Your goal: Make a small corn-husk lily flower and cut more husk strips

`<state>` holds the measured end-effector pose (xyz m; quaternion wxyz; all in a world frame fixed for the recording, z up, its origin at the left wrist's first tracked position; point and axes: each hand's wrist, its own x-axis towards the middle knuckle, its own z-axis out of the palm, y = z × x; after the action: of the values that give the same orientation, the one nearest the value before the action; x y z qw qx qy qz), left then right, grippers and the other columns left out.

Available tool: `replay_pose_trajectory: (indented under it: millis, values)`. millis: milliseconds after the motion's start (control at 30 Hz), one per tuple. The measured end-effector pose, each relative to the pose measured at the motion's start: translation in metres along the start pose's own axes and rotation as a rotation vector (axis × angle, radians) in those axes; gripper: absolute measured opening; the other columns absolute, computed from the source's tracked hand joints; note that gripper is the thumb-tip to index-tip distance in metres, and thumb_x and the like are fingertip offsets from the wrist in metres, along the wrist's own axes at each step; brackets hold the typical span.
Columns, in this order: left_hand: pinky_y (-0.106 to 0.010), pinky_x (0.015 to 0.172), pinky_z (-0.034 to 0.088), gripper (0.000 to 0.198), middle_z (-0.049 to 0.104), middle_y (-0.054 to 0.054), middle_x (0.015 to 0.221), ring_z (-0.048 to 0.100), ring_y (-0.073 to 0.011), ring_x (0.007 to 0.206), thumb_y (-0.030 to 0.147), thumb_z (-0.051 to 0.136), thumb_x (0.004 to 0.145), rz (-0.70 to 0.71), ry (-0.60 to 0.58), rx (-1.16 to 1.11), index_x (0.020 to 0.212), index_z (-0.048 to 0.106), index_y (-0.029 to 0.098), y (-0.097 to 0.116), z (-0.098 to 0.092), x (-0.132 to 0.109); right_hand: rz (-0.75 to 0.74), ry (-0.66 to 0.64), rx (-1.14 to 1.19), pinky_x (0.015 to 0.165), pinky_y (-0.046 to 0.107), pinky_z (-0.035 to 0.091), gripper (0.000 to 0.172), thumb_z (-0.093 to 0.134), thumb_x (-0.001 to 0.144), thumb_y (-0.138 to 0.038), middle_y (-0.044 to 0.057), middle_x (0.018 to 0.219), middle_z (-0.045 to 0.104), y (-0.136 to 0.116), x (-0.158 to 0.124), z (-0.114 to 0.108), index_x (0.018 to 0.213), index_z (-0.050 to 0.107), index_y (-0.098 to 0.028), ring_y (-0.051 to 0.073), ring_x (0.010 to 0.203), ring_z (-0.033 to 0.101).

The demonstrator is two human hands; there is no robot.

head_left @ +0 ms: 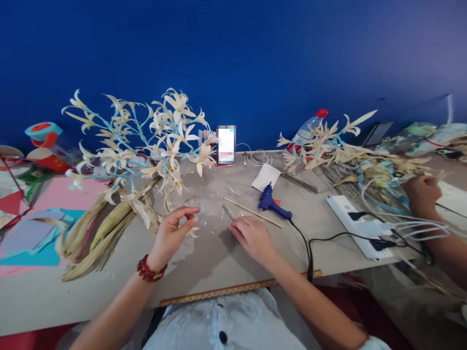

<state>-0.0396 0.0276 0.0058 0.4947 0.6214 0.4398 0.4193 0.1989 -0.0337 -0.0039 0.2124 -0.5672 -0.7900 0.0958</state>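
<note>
My left hand (174, 234), with a dark red bead bracelet at the wrist, is raised over the table with thumb and forefinger brought together. A tiny light-blue scrap (202, 209) shows at those fingertips. My right hand (255, 239) rests on the table, fingers closed round metal tweezers (227, 212) whose thin points stick out to the upper left. The grip end is hidden under the hand. Small pale and blue bits lie between both hands. Just beyond the right hand is a thin wooden stick (253, 213), and past it a blue glue gun (272, 203).
Branches of dried-husk flowers (178, 104) stand at the back left, above corn husks (113, 223) and coloured paper (32, 260). A white power strip (355, 226) with cables lies right. Another person's hand (423, 197) is among more flowers (321, 146). A phone (226, 145) stands behind.
</note>
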Motion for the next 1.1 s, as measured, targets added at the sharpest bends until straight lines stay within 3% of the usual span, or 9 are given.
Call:
replay_pose_trajectory:
  millis: [200,367,433,533,600,800,1100]
  values:
    - [-0.021,0.071,0.041,0.024,0.067,-0.001,0.091,0.054,-0.0117,0.079,0.027,0.071,0.076,-0.179,0.002,-0.153,0.1,0.072,0.025,0.003,0.002,-0.001,0.057,0.105,0.284,0.077,0.034,0.049,0.024,0.039,0.096,-0.022,0.008,0.096,0.068,0.008,-0.001,0.008,0.11,0.058,-0.021,0.022,0.088,0.063]
    - [-0.019,0.065,0.041,0.024,0.067,0.0,0.083,0.055,-0.0092,0.072,0.024,0.076,0.071,-0.351,-0.063,-0.418,0.095,0.074,0.023,0.011,0.005,-0.002,0.239,0.241,0.332,0.062,0.03,0.048,0.021,0.044,0.096,-0.031,0.001,0.068,0.062,0.012,0.008,0.003,0.106,0.058,-0.02,0.019,0.06,0.06]
    - [-0.019,0.064,0.041,0.024,0.066,0.0,0.079,0.056,-0.0091,0.07,0.022,0.077,0.07,-0.393,-0.104,-0.492,0.094,0.074,0.022,0.013,0.008,-0.002,0.177,0.258,0.28,0.068,0.033,0.049,0.021,0.052,0.092,-0.031,0.001,0.068,0.063,0.01,0.015,-0.004,0.108,0.06,-0.021,0.021,0.067,0.061]
    - [-0.019,0.066,0.041,0.024,0.066,0.0,0.077,0.057,-0.0097,0.071,0.02,0.077,0.071,-0.452,-0.167,-0.565,0.094,0.073,0.021,0.018,0.011,-0.004,-0.018,0.227,0.338,0.093,0.041,0.044,0.024,0.055,0.091,-0.025,0.008,0.103,0.067,0.003,0.024,-0.017,0.114,0.061,-0.024,0.026,0.105,0.058]
    - [-0.02,0.066,0.041,0.023,0.065,0.0,0.074,0.057,-0.01,0.07,0.019,0.076,0.071,-0.48,-0.209,-0.598,0.094,0.074,0.019,0.021,0.014,-0.006,-0.075,0.18,0.463,0.099,0.04,0.041,0.028,0.054,0.091,-0.023,0.008,0.119,0.061,-0.004,0.028,-0.025,0.119,0.059,-0.026,0.024,0.115,0.054]
    - [-0.02,0.064,0.042,0.022,0.067,-0.002,0.074,0.056,-0.0095,0.066,0.017,0.077,0.069,-0.493,-0.294,-0.615,0.091,0.075,0.017,0.031,0.021,-0.007,-0.067,0.005,0.751,0.086,0.031,0.049,0.036,0.058,0.089,-0.023,0.004,0.107,0.065,-0.019,0.031,-0.033,0.125,0.054,-0.026,0.017,0.092,0.064]
    - [-0.023,0.061,0.042,0.018,0.069,-0.003,0.077,0.057,-0.0114,0.065,0.021,0.077,0.067,-0.469,-0.352,-0.49,0.085,0.076,0.019,0.035,0.022,-0.007,-0.137,-0.014,0.815,0.076,0.03,0.051,0.01,0.058,0.088,-0.025,0.005,0.091,0.064,-0.018,0.033,-0.037,0.094,0.064,-0.019,0.017,0.084,0.062]
